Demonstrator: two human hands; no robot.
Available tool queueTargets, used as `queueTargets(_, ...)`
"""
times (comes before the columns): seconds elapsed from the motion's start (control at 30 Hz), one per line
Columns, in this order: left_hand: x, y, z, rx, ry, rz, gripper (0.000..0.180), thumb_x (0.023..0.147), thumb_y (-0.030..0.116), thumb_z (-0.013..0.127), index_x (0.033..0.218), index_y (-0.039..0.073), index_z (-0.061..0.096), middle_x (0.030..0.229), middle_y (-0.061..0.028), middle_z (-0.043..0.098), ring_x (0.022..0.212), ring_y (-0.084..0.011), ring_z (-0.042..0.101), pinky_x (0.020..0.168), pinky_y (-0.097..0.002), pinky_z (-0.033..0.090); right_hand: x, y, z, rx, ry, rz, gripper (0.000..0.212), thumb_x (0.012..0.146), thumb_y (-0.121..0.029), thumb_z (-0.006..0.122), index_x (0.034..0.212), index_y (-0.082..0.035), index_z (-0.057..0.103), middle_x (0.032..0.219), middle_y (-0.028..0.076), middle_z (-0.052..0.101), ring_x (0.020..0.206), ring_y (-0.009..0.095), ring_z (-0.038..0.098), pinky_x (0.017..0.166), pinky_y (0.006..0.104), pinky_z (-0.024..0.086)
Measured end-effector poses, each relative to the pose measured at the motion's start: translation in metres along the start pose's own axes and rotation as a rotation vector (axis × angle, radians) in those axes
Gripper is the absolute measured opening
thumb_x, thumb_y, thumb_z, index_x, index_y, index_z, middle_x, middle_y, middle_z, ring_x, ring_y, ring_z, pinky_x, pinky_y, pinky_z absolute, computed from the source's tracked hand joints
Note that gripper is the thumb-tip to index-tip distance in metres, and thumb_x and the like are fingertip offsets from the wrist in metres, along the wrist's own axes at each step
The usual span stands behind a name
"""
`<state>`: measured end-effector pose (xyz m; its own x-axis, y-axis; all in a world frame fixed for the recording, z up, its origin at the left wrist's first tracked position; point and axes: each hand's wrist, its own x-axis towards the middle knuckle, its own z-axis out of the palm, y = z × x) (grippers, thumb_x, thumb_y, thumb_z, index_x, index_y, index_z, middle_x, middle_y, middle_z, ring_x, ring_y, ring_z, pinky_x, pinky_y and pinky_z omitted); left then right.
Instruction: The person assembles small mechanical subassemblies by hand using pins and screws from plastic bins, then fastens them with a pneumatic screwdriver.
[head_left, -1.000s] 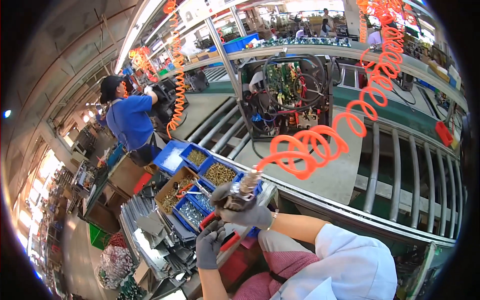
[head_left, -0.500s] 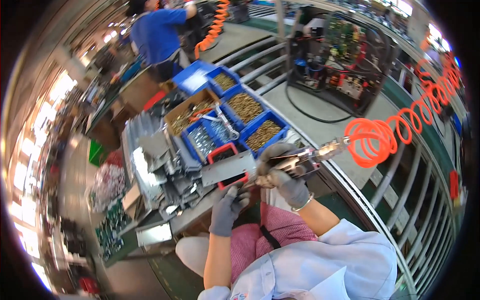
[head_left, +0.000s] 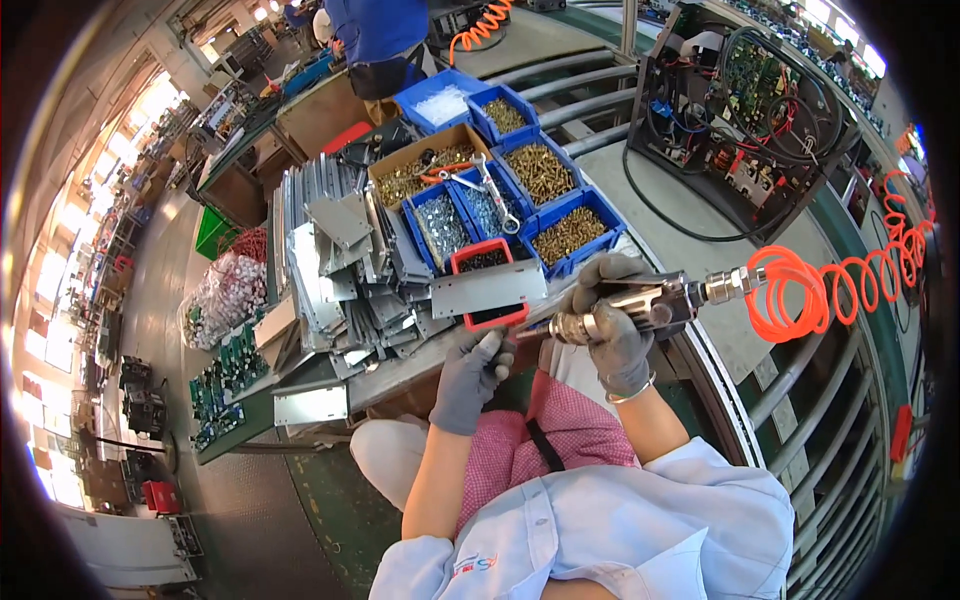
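Note:
My right hand (head_left: 618,350), in a grey glove, is wrapped round a metal air screwdriver (head_left: 655,305). The tool lies roughly level, its bit pointing left and its rear joined to an orange coiled hose (head_left: 790,295). My left hand (head_left: 468,383), also gloved in grey, is closed with its fingertips beside the bit's tip; whatever they pinch is too small to make out. Just beyond both hands, a flat grey metal plate (head_left: 488,290) lies across a red-rimmed holder (head_left: 496,319).
Blue bins (head_left: 585,252) of brass-coloured screws stand past the plate, with a wrench (head_left: 492,195) on top. Stacked metal plates (head_left: 325,262) are at the left. A black chassis with circuit boards (head_left: 735,130) sits on the roller line at the right. Another person (head_left: 378,40) stands at the far side.
The view has shifted, so the bins and chassis appear farther right and higher. My right hand keeps its hold on the air screwdriver, and my left fingers remain by its bit.

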<state>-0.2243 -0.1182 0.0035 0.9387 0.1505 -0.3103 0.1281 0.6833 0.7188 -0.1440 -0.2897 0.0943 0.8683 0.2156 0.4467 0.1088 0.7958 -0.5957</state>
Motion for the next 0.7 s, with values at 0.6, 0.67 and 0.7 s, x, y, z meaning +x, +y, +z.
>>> queueTargets(0.6, 0.013, 0.001, 0.009, -0.105, 0.016, -0.143, 0.02, 0.09, 0.025, 0.06, 0.094, 0.005, 0.058, 0.077, -0.0034, 0.057, 0.059, -0.0078, 0.051, 0.046, -0.0187, 0.041, 0.007, 0.013, -0.016, -0.043, -0.003, -0.095, 0.038, 0.079, -0.014, 0.057, 0.116, -0.006, 0.051, 0.101, 0.008, 0.054, 0.072, 0.014, 0.05, 0.068, 0.0335, 0.046)
queueTargets(0.67, 0.019, 0.005, 0.008, -0.135, -0.025, -0.191, 0.019, 0.09, 0.025, 0.06, 0.092, 0.006, 0.058, 0.075, -0.0026, 0.056, 0.056, -0.0063, 0.049, 0.043, -0.0174, 0.037, 0.014, 0.014, -0.018, 0.008, -0.017, -0.1, 0.036, 0.079, -0.008, 0.054, 0.114, -0.005, 0.051, 0.101, 0.009, 0.056, 0.075, 0.015, 0.055, 0.071, 0.0349, 0.05)
queueTargets(0.7, 0.021, 0.008, 0.01, -0.137, -0.024, -0.19, 0.019, 0.09, 0.025, 0.06, 0.092, 0.006, 0.058, 0.075, -0.0026, 0.056, 0.056, -0.0063, 0.049, 0.043, -0.0174, 0.037, 0.017, 0.015, -0.019, 0.06, -0.03, -0.106, 0.035, 0.078, -0.002, 0.052, 0.113, -0.004, 0.052, 0.101, 0.011, 0.058, 0.078, 0.016, 0.06, 0.074, 0.0362, 0.054)
